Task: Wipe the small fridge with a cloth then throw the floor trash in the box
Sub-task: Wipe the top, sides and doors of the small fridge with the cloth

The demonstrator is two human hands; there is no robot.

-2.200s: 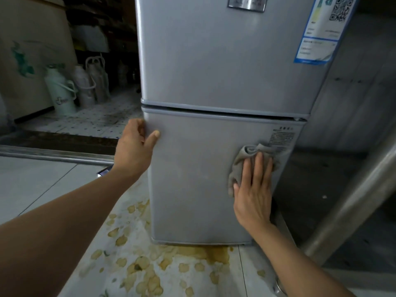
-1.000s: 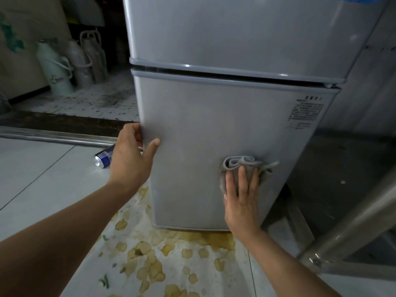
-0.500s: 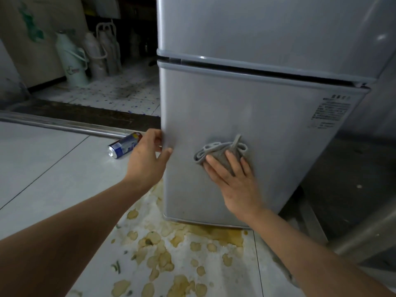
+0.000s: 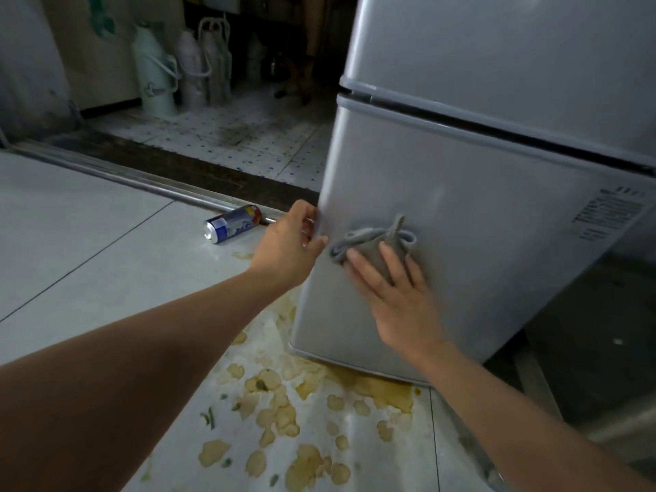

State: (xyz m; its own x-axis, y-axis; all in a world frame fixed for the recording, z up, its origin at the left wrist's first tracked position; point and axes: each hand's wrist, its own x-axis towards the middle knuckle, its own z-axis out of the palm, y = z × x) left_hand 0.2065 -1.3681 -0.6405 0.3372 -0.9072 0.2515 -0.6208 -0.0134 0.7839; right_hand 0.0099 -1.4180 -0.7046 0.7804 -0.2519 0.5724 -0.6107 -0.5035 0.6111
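Note:
A small silver two-door fridge (image 4: 472, 193) fills the right of the head view. My right hand (image 4: 394, 296) presses a bunched grey cloth (image 4: 372, 243) flat against the lower door, near its left edge. My left hand (image 4: 287, 250) grips that left edge of the lower door, thumb on the front, just left of the cloth. A blue drink can (image 4: 232, 223) lies on its side on the white floor tiles, left of the fridge by a metal door rail.
Yellowish spill stains and green scraps (image 4: 284, 420) cover the tiles in front of the fridge base. Pale thermos jugs (image 4: 152, 72) stand in the dim tiled room behind the metal rail (image 4: 142, 182). A metal post (image 4: 621, 417) sits at the lower right.
My right hand has slid the cloth down and then leftward across the lower door, to beside my left hand. The view has swung left, bringing the can into sight.

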